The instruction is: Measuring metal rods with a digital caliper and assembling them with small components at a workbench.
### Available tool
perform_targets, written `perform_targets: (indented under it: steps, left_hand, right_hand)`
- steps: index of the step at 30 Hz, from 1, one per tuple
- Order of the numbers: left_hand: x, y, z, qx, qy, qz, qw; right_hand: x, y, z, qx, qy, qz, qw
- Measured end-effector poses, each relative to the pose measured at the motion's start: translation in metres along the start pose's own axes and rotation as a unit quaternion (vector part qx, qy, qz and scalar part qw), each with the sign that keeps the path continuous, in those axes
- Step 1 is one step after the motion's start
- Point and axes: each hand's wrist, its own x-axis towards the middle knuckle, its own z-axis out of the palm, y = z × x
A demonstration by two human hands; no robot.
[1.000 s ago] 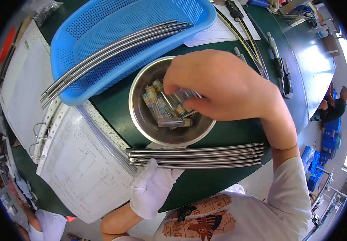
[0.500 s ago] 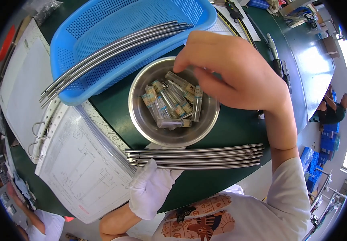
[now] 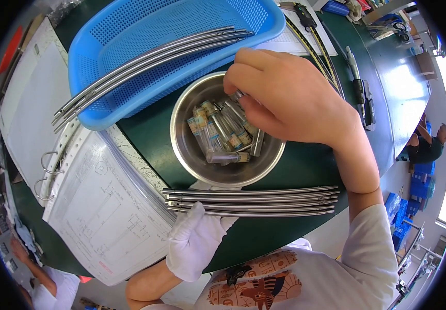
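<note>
My left hand (image 3: 196, 243), in a white glove, is closed on one end of a bundle of thin silver metal rods (image 3: 264, 199), which lie side by side along the near edge of the table. Beyond them stands a round steel bowl (image 3: 181, 155) with several small clear labelled tubes (image 3: 228, 156) heaped in it. Over the bowl's right side is my bare right hand (image 3: 290, 98), thumb and fingers pinched on the end of a small clear tube (image 3: 237, 95). The fingers hide most of that tube.
A blue perforated basket (image 3: 96, 121) at the back left carries more metal rods (image 3: 150, 62) across its rim. An open ring binder with drawings (image 3: 109, 206) lies left. Calipers (image 3: 305, 18) and a micrometer-like tool (image 3: 360, 88) lie at the right. Other people sit farther off.
My right hand has come down slightly into the bowl, and its fingers have closed on a tube. The left hand still holds the rods. The view has shifted a little.
</note>
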Motion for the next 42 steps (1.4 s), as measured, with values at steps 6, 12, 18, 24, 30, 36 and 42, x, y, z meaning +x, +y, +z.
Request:
perform_targets:
  steps: [6,12,18,24,30,36,42]
  left_hand:
    - [0.001,0.003,0.002,-0.002,-0.002,-0.003,1.0]
    - [-0.001,0.002,0.001,-0.096,0.009,-0.012,0.995]
    - [-0.003,-0.001,-0.005,-0.094,0.002,-0.008,0.996]
    - [-0.003,-0.001,-0.006,-0.06,0.022,-0.02,0.998]
    - [-0.004,0.0,-0.002,-0.101,0.048,-0.014,0.994]
    - [-0.002,0.002,-0.003,-0.079,0.001,-0.013,0.997]
    - [-0.001,0.002,0.0,-0.069,-0.016,0.002,0.997]
  right_hand:
    - [0.0,-0.006,0.004,-0.088,0.0,-0.038,0.995]
    - [-0.002,-0.013,0.001,-0.099,-0.052,0.0,0.994]
    - [0.001,-0.018,0.006,-0.097,-0.092,-0.001,0.991]
    - [0.003,-0.01,0.005,-0.041,-0.055,-0.036,0.997]
    - [0.003,-0.007,0.001,0.004,-0.046,-0.045,0.998]
    - [0.004,-0.006,-0.001,0.033,-0.041,-0.038,0.998]
    - [0.006,-0.003,0.003,0.061,-0.012,-0.042,0.997]
